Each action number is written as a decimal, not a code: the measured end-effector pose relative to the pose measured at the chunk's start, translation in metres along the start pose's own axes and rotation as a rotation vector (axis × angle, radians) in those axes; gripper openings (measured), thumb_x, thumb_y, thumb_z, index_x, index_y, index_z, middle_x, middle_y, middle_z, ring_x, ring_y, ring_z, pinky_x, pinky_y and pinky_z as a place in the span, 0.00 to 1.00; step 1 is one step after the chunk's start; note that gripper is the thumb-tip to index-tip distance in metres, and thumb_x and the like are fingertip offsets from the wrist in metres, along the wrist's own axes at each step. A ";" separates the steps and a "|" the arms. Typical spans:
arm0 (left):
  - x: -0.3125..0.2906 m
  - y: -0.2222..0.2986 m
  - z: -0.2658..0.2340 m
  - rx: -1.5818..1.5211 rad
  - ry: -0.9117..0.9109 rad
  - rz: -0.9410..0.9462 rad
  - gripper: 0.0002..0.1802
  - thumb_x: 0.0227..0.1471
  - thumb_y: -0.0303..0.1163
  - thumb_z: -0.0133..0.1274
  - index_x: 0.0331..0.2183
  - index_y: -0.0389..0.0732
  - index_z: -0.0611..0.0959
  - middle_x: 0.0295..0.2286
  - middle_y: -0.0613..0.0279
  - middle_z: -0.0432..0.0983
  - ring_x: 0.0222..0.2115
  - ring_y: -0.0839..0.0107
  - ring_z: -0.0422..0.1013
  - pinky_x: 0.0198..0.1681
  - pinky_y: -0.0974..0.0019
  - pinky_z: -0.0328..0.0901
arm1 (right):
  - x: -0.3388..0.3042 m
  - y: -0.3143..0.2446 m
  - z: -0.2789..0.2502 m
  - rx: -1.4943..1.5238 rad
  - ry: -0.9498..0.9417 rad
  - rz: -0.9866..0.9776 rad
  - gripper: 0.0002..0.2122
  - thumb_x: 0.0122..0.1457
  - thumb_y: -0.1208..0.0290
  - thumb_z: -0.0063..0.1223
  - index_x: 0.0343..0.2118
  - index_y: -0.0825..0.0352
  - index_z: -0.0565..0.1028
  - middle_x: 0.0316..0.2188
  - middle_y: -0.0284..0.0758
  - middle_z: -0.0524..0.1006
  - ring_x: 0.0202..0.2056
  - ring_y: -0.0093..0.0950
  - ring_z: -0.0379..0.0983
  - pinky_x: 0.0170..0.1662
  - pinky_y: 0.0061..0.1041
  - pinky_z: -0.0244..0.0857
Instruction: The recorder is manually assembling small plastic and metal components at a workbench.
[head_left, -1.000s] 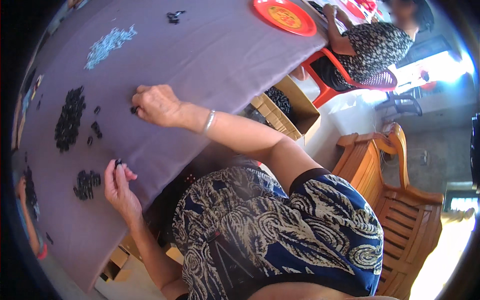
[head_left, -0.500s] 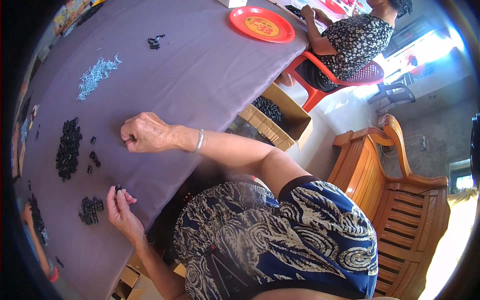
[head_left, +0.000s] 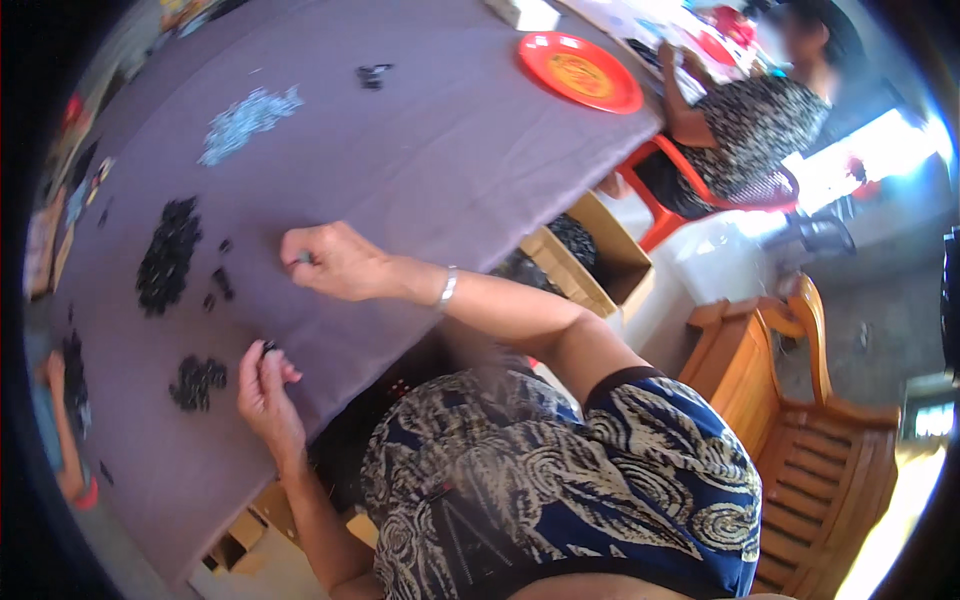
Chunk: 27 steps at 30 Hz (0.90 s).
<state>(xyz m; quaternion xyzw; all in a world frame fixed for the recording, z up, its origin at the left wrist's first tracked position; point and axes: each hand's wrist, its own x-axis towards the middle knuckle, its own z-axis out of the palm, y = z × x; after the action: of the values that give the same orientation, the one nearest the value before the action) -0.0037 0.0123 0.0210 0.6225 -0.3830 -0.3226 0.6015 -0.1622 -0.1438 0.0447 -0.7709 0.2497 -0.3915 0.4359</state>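
My left hand [head_left: 268, 390] pinches a small black plastic piece [head_left: 268, 347] between thumb and fingers, just above the near part of the table. My right hand [head_left: 335, 260], with a silver bangle on its wrist, is closed in a fist. Something greyish shows at its curled fingers, too small to make out. Next to my left hand lies a small pile of black pieces [head_left: 198, 383]. Beyond are a larger heap of similar black pieces [head_left: 168, 258] and a few loose ones [head_left: 222, 284]. A scattered pile of small silvery, screw-like parts [head_left: 248, 124] lies farther off.
A purple-grey cloth [head_left: 430, 150] covers the table, with a red plate [head_left: 580, 72] near its edge. A cardboard box [head_left: 625, 265] of black pieces stands beside the table. At right, another person [head_left: 745, 125] sits on a red chair; a wooden bench [head_left: 800, 420] is behind me.
The view has tilted and shifted, so the table and its piles appear farther right. Both hands keep their closed grips, and the black piece stays in my left hand.
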 end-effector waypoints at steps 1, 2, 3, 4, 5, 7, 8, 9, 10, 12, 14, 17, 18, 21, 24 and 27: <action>-0.004 0.003 -0.002 0.010 0.020 -0.046 0.13 0.55 0.25 0.49 0.43 0.33 0.76 0.28 0.64 0.72 0.25 0.79 0.67 0.29 0.75 0.66 | -0.003 -0.001 0.005 -0.017 -0.016 -0.003 0.05 0.49 0.75 0.50 0.29 0.68 0.71 0.21 0.38 0.73 0.22 0.27 0.70 0.27 0.27 0.64; -0.005 0.006 0.000 0.023 0.038 -0.083 0.13 0.55 0.26 0.49 0.43 0.34 0.76 0.28 0.64 0.73 0.26 0.79 0.69 0.29 0.75 0.67 | -0.004 0.004 0.007 -0.074 -0.018 -0.050 0.06 0.50 0.73 0.53 0.32 0.67 0.73 0.24 0.36 0.75 0.24 0.24 0.71 0.28 0.24 0.65; -0.007 0.007 0.004 -0.010 0.026 -0.050 0.12 0.55 0.26 0.48 0.42 0.34 0.77 0.29 0.64 0.73 0.26 0.78 0.70 0.30 0.74 0.68 | -0.005 0.012 0.008 -0.157 0.013 -0.115 0.07 0.50 0.74 0.53 0.33 0.66 0.74 0.25 0.34 0.75 0.24 0.19 0.69 0.29 0.22 0.65; -0.007 0.013 0.008 -0.004 0.010 -0.073 0.12 0.55 0.27 0.48 0.42 0.35 0.77 0.29 0.64 0.73 0.26 0.78 0.70 0.30 0.74 0.68 | -0.006 0.002 0.003 -0.136 -0.122 0.058 0.06 0.52 0.74 0.53 0.34 0.65 0.75 0.26 0.32 0.76 0.24 0.17 0.68 0.28 0.20 0.65; -0.005 0.013 0.010 0.015 -0.040 -0.030 0.12 0.55 0.27 0.48 0.42 0.36 0.77 0.29 0.64 0.73 0.26 0.78 0.70 0.30 0.73 0.68 | -0.008 0.005 0.001 -0.058 -0.125 0.028 0.05 0.54 0.72 0.53 0.33 0.65 0.75 0.25 0.28 0.75 0.24 0.16 0.67 0.28 0.19 0.65; 0.003 0.001 0.014 -0.021 -0.112 0.050 0.12 0.55 0.28 0.49 0.41 0.36 0.77 0.27 0.63 0.74 0.25 0.78 0.70 0.30 0.72 0.69 | -0.010 -0.001 -0.003 0.001 -0.170 0.128 0.03 0.57 0.72 0.52 0.31 0.64 0.74 0.20 0.24 0.70 0.19 0.12 0.63 0.21 0.13 0.59; 0.004 -0.002 0.018 -0.133 -0.098 0.008 0.11 0.54 0.27 0.50 0.41 0.35 0.77 0.26 0.64 0.74 0.24 0.79 0.70 0.30 0.73 0.68 | -0.011 -0.005 -0.004 0.129 -0.234 0.277 0.03 0.58 0.72 0.51 0.30 0.64 0.73 0.19 0.23 0.68 0.18 0.11 0.61 0.19 0.11 0.57; 0.005 -0.009 0.017 -0.165 -0.124 0.050 0.10 0.54 0.25 0.50 0.40 0.35 0.77 0.26 0.65 0.73 0.24 0.79 0.69 0.29 0.74 0.68 | -0.012 -0.007 0.000 0.167 -0.275 0.318 0.03 0.59 0.72 0.50 0.31 0.65 0.72 0.20 0.23 0.68 0.18 0.11 0.61 0.20 0.11 0.58; 0.003 -0.011 0.019 -0.159 -0.137 0.076 0.10 0.54 0.24 0.50 0.39 0.34 0.77 0.26 0.64 0.72 0.24 0.79 0.69 0.28 0.74 0.67 | -0.013 -0.009 0.005 0.181 -0.303 0.308 0.03 0.59 0.72 0.50 0.31 0.65 0.72 0.20 0.23 0.68 0.18 0.11 0.61 0.20 0.11 0.58; -0.001 -0.012 0.013 -0.165 -0.102 0.077 0.09 0.54 0.24 0.50 0.39 0.33 0.76 0.28 0.64 0.71 0.25 0.79 0.69 0.28 0.75 0.67 | -0.015 -0.013 0.012 0.300 -0.373 0.353 0.02 0.59 0.74 0.49 0.32 0.65 0.71 0.21 0.22 0.68 0.20 0.11 0.62 0.21 0.11 0.58; -0.003 -0.011 0.013 -0.155 -0.097 0.074 0.10 0.54 0.25 0.49 0.39 0.33 0.76 0.29 0.64 0.71 0.25 0.79 0.69 0.28 0.75 0.67 | -0.017 -0.017 0.015 0.279 -0.421 0.331 0.02 0.59 0.74 0.48 0.33 0.65 0.71 0.23 0.23 0.68 0.21 0.11 0.62 0.23 0.11 0.59; -0.001 -0.013 0.011 -0.150 -0.099 0.083 0.09 0.54 0.25 0.50 0.38 0.33 0.76 0.29 0.64 0.71 0.24 0.79 0.69 0.27 0.76 0.67 | -0.018 -0.022 0.021 0.290 -0.438 0.352 0.03 0.59 0.75 0.47 0.34 0.66 0.71 0.23 0.24 0.68 0.21 0.11 0.62 0.23 0.12 0.60; 0.000 -0.014 0.011 -0.161 -0.097 0.086 0.08 0.54 0.25 0.50 0.38 0.34 0.76 0.28 0.65 0.71 0.24 0.80 0.70 0.26 0.77 0.67 | -0.018 -0.021 0.022 0.284 -0.419 0.340 0.03 0.59 0.76 0.47 0.34 0.66 0.72 0.22 0.23 0.68 0.21 0.11 0.62 0.23 0.13 0.60; 0.002 -0.013 0.012 -0.159 -0.118 0.095 0.08 0.54 0.25 0.50 0.38 0.34 0.76 0.28 0.65 0.72 0.24 0.80 0.70 0.26 0.76 0.67 | -0.019 -0.019 0.021 0.315 -0.401 0.335 0.04 0.58 0.78 0.45 0.34 0.65 0.72 0.21 0.23 0.68 0.21 0.11 0.62 0.22 0.13 0.61; 0.005 -0.012 0.012 -0.143 -0.111 0.061 0.09 0.54 0.25 0.50 0.38 0.34 0.77 0.29 0.65 0.72 0.24 0.80 0.70 0.26 0.76 0.67 | -0.015 -0.018 0.022 0.349 -0.391 0.334 0.04 0.58 0.78 0.45 0.34 0.65 0.72 0.21 0.23 0.68 0.21 0.11 0.62 0.23 0.13 0.61; 0.002 -0.008 0.009 -0.133 -0.103 0.054 0.11 0.54 0.25 0.49 0.41 0.33 0.76 0.28 0.63 0.74 0.25 0.79 0.70 0.28 0.74 0.67 | -0.015 -0.017 0.022 0.314 -0.383 0.332 0.05 0.57 0.77 0.45 0.34 0.65 0.72 0.19 0.23 0.68 0.21 0.11 0.62 0.23 0.13 0.61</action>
<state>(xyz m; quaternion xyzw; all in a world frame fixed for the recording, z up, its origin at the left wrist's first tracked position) -0.0099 0.0055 0.0129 0.5533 -0.4077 -0.3626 0.6294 -0.1521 -0.1135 0.0469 -0.7023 0.2221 -0.1962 0.6472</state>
